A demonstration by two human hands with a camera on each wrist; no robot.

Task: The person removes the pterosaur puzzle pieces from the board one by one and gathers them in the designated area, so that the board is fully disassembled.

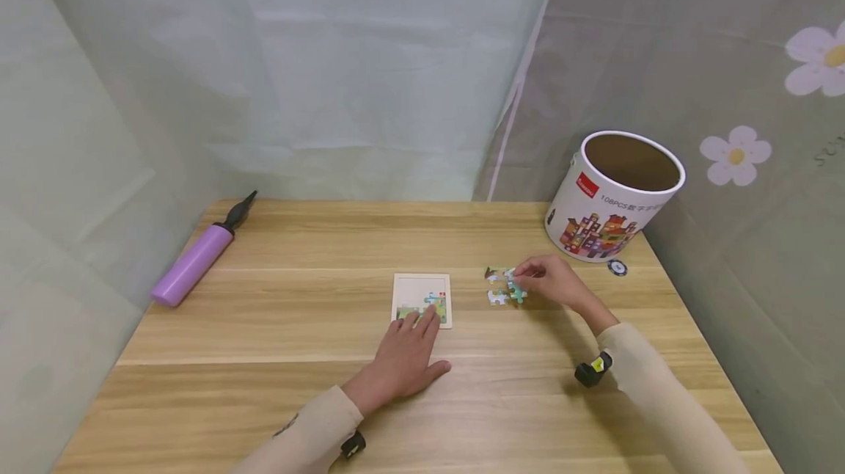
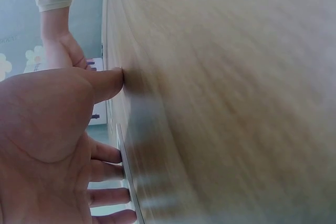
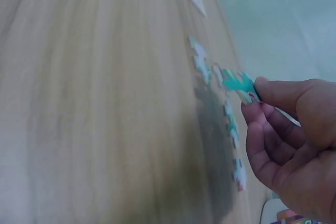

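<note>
Picking out a loose piece seems to be the step in hand: a thin, green-and-white printed jigsaw piece [image 3: 237,81] is pinched between thumb and fingertips of the right hand [image 1: 549,282] and is held tilted, apparently just above the wood-grained desk [image 1: 297,342]. The left hand [image 1: 404,356] is stretched out, fingers slightly spread and thumb apart, its fingertips rested on the near part of a pale, square puzzle tray [image 1: 422,276]. In the tray, colourful printed fitted pieces [image 1: 433,299] are seen along the near edge and partway up the right side; the far left is bare. Near the right hand, more thin, printed loose pieces [image 1: 498,299] are scattered. The next move probably calls for the pinched piece to be carried leftward, turned to match its neighbours and pressed in, with the tray kept steady.
</note>
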